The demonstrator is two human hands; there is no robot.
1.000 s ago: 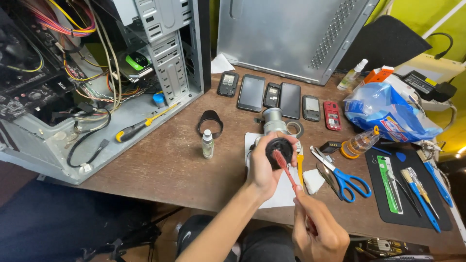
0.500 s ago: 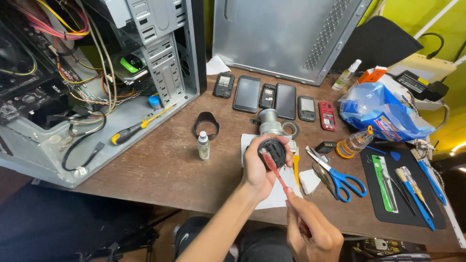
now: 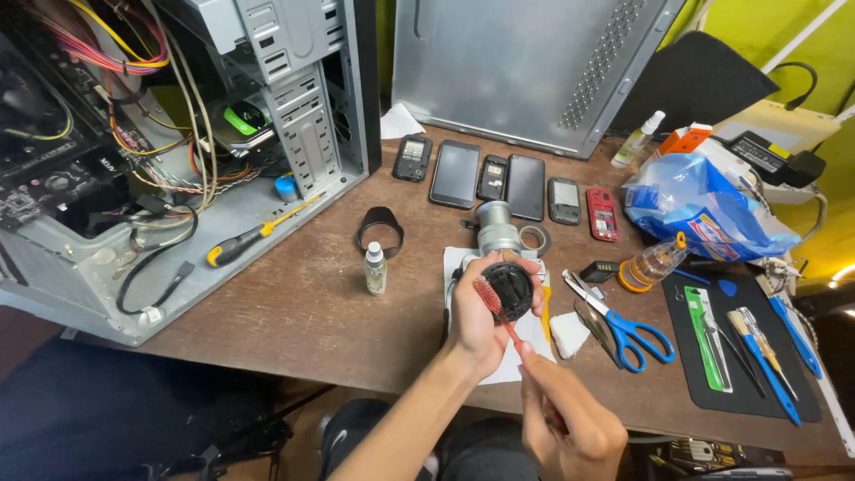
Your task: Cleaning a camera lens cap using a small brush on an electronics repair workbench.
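**Brush meeting lens cap above a crowded repair surface**

The left hand is curling its grip closed around a round black lens cap, fingers wrapping the rim and the cap's flat face turning up toward the camera. The right hand is pinching a red-handled brush in a tight closed grip low on the handle. The brush's long axis is running diagonally, from the right hand at lower right up to the bristle head at upper left, and the bristles are touching the cap's left edge. Both are hovering just above a white paper sheet lying on the brown wooden surface.

Just behind the cap, a silver camera lens is standing upright beside a roll of tape. A small white dropper bottle is standing to the left, near a black lens hood. Blue-handled scissors are lying to the right. A row of mobile phones is lining the back, and an open computer case is filling the left side, with a yellow-and-black screwdriver resting at its edge.
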